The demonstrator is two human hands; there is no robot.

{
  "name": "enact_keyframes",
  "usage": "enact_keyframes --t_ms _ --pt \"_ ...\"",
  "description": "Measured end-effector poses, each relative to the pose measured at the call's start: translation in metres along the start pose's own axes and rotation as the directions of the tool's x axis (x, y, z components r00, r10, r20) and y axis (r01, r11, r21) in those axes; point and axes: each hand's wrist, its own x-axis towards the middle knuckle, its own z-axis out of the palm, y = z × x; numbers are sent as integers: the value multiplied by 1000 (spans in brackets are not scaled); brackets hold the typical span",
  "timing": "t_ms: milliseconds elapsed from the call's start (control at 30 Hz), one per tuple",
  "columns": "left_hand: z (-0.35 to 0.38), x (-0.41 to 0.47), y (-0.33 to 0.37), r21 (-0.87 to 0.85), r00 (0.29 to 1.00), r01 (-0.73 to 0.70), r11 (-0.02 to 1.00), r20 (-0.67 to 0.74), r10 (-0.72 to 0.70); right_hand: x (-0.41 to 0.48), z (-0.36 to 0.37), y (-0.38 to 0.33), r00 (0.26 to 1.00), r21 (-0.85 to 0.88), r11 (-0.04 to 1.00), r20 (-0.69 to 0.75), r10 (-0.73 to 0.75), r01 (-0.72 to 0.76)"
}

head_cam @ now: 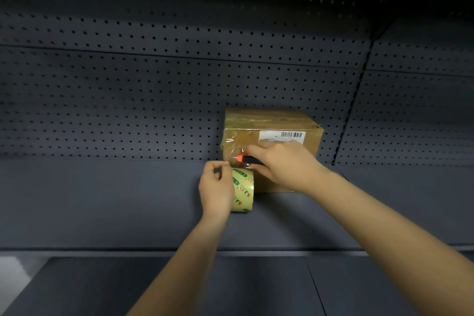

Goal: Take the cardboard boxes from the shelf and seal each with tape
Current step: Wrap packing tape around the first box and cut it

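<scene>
One cut from sealed

On shelf (102, 200), cardboard box (272, 123) just behind right hand (279, 165). Left hand (216, 187) alongside, holding tape roll (243, 191), pinching strip (234, 161); right hand curled round cutter (242, 158). Could nick left fingertips (226, 164) or tear strip crooked should tension slacken.

Both my arms stretch forward; my left hand (216, 187) grips the tape roll (243, 187), and my right hand (279, 164) curls round the cutter (246, 159).

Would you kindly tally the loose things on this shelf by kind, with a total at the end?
Cardboard box: 1
Roll of clear tape: 1
Orange-tipped cutter: 1
Total: 3
</scene>
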Motion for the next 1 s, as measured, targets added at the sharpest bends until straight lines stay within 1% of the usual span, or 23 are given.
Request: enact_keyframes --t_ms 100,200,300,367,433,500,633,700,800,933,1000 --pt "0 2 2 10 1000 16 1000 -14 -16 7 4 -2 999 -31 999 -9 -34 34" --pt "2 2 4 20 999 14 1000 -47 -13 12 5 -4 1000 -43 999 -6 -29 29" --pt "5 2 6 41 998 18 999 -56 -16 11 3 -2 1000 -40 999 7 -5 5" --pt "6 3 6 41 998 25 999 -59 -23 8 4 3 999 -22 999 45 30 -29" --pt "5 6 4 17 996 46 999 -74 -45 5 4 9 995 -9 998 78 61 -61" --pt "0 9 2 -13 994 82 997 -75 -83 0 5 14 994 11 997 82 72 -74" --pt "-5 11 2 -17 994 105 994 -37 -106 -13 8 19 994 100 990 48 94 -99" --pt "-11 11 3 7 996 83 996 -17 -83 -21 14 19 990 161 977 60 128 -136" --pt "-22 9 4 42 999 29 999 -17 -28 -33 31 17 971 284 929 101 217 -238" --pt "-28 8 2 95 1000 -28 995 -6 29 -44 54 11 950 339 888 137 280 -310" --pt "-26 7 1 106 999 -51 993 16 49 -46 54 10 946 386 864 103 308 -323"
